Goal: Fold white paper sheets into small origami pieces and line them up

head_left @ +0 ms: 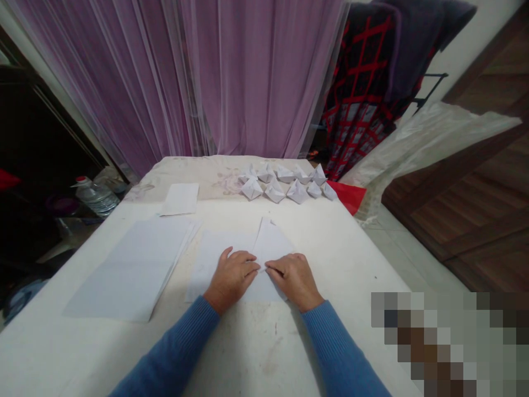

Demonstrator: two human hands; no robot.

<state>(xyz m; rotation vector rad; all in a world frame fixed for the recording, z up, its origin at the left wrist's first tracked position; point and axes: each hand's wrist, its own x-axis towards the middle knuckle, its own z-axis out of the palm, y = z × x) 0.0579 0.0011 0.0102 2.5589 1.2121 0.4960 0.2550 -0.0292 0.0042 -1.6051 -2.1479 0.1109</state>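
at the middle of the desk (264, 353), our fingers (249, 265) lie on a folded sheet of white paper (270, 245), the fingertips of both hands almost meeting near its centre. they press down, slightly curved, with neither hand clenched and no grasp showing. the pointed flap of the fold rises just past the fingertips, and a flat part of the paper spreads out beneath both palms.

our left hand (230, 281) and right hand (295, 281) sit low and turned inward, their backs up and wrists resting near the paper's lower edge. from there our forearms, in blue ribbed sleeves (173, 347), angle in from the bottom corners of the view.

just left of the hands lies a stack of white paper (132, 270), with a loose white sheet (179, 198) farther up the desk. toward the far edge, two rough rows of folded paper boats (281, 184) sit close together, and a red plastic bag (349, 196) pokes out beside them. beyond the desk's left side stands a plastic water bottle (96, 197), and a sheer purple curtain (256, 77) hangs behind everything.
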